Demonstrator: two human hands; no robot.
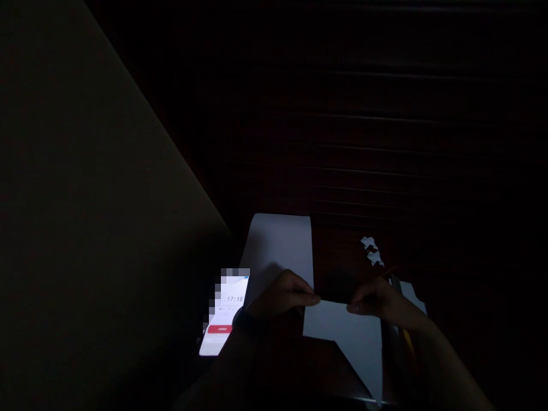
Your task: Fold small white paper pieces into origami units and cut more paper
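Observation:
A sheet of white paper [342, 321], cut or folded to an angled lower edge, hangs between my two hands over the dark table. My left hand [287, 292] pinches its upper left corner between thumb and fingers; a dark band circles that wrist. Along the top edge, further right, my right hand [379, 299] pinches the same paper. Behind my left hand lies a larger white sheet [282, 242] with its far end curving up. Dim light hides the finer details of the fingers.
A lit phone or tablet screen [218, 342] with a red button glows at the left. Small white paper scraps [371, 251] lie at the back right. More paper [413, 297] and a yellow item [409, 344] sit partly behind my right arm. A wall [85, 200] rises at the left.

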